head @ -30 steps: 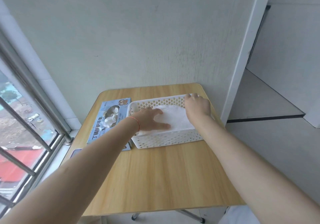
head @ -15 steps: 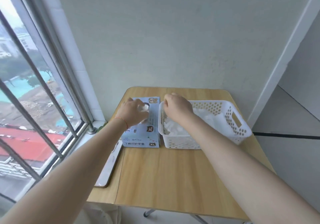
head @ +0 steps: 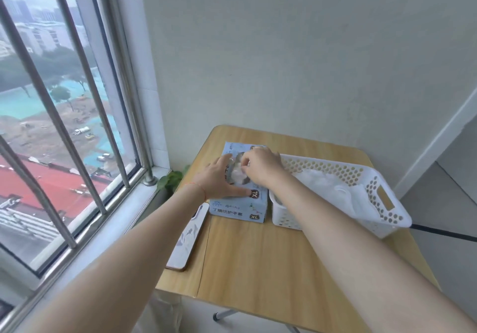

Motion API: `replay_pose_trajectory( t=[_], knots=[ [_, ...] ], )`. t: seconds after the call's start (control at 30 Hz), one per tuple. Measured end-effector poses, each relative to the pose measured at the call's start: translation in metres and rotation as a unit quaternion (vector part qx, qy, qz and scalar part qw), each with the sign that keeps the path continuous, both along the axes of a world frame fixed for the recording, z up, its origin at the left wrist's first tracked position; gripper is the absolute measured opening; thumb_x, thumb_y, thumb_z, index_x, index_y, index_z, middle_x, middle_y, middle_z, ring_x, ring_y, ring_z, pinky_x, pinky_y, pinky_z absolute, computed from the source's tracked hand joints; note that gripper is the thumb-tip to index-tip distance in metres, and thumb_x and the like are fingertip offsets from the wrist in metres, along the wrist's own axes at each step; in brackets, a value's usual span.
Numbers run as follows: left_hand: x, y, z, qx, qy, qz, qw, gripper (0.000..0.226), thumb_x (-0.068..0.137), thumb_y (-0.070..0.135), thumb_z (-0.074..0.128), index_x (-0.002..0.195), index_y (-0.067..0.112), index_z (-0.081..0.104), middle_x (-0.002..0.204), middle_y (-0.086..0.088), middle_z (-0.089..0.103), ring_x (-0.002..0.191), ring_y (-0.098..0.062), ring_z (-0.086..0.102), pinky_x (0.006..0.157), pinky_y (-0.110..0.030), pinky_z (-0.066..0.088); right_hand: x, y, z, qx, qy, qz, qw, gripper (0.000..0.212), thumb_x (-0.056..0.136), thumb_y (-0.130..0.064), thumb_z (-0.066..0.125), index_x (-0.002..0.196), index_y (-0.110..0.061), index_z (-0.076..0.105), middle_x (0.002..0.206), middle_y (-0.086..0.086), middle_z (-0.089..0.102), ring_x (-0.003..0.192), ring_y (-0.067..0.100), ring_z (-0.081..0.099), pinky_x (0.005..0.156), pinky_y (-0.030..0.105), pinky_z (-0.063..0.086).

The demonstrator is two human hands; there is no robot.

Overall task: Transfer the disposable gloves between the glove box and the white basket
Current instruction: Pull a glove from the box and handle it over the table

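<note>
A light blue glove box [head: 238,207] marked XL lies on the wooden table [head: 271,268], left of the white perforated basket [head: 371,203]. White disposable gloves [head: 327,185] are heaped in the basket, and more gloves [head: 238,175] show in the box's top opening. My left hand [head: 218,178] rests flat on the box top, fingers spread beside the opening. My right hand [head: 260,166] is over the opening with curled fingers pinching a white glove there.
A phone in a pale case [head: 189,237] lies at the table's left edge. A barred window [head: 64,126] and its sill run along the left. A small green plant [head: 171,180] sits between sill and table. The wall stands close behind.
My right hand has moved left from the basket to the glove box opening. My left hand has spread flat on the box. The view has swung further left.
</note>
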State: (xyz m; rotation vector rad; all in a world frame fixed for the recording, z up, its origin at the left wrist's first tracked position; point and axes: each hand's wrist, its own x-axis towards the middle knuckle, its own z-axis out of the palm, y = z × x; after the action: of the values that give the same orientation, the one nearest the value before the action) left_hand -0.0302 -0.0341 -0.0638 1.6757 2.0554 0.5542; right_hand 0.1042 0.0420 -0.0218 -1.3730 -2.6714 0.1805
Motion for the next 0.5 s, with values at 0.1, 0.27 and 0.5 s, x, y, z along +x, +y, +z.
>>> replay_pose_trajectory(
  t=[0.1,0.27,0.5],
  knots=[
    [-0.001,-0.001,-0.003,0.003,0.002,0.009,1.000,0.135,0.040,0.091,0.058,0.152,0.032,0.012,0.155,0.008,0.032,0.139,-0.022,0.035,0.111,-0.046,0.036,0.002,0.000,0.004,0.058,0.081,-0.026,0.995,0.021,0.092,-0.015,0.047,0.090,-0.020,0.068,0.101,-0.001,0.063,0.098,0.023,0.059,0.084,0.035,0.040],
    [0.000,-0.001,-0.001,-0.007,0.015,0.011,1.000,0.126,0.053,0.084,0.069,0.153,0.032,0.011,0.153,0.006,0.034,0.138,-0.025,0.033,0.110,-0.047,0.036,0.008,0.009,0.013,0.108,0.150,-0.064,0.981,0.027,0.094,-0.013,0.041,0.092,-0.015,0.068,0.095,-0.001,0.066,0.086,0.021,0.059,0.071,0.030,0.043],
    [0.002,-0.003,0.002,-0.006,0.025,0.014,1.000,0.120,0.056,0.082,0.070,0.150,0.033,0.015,0.147,0.007,0.040,0.134,-0.024,0.037,0.105,-0.046,0.040,0.012,0.005,0.020,0.086,0.266,-0.055,0.958,0.020,0.096,-0.015,0.040,0.089,-0.011,0.059,0.096,0.000,0.059,0.082,0.018,0.054,0.065,0.029,0.041]
  ],
)
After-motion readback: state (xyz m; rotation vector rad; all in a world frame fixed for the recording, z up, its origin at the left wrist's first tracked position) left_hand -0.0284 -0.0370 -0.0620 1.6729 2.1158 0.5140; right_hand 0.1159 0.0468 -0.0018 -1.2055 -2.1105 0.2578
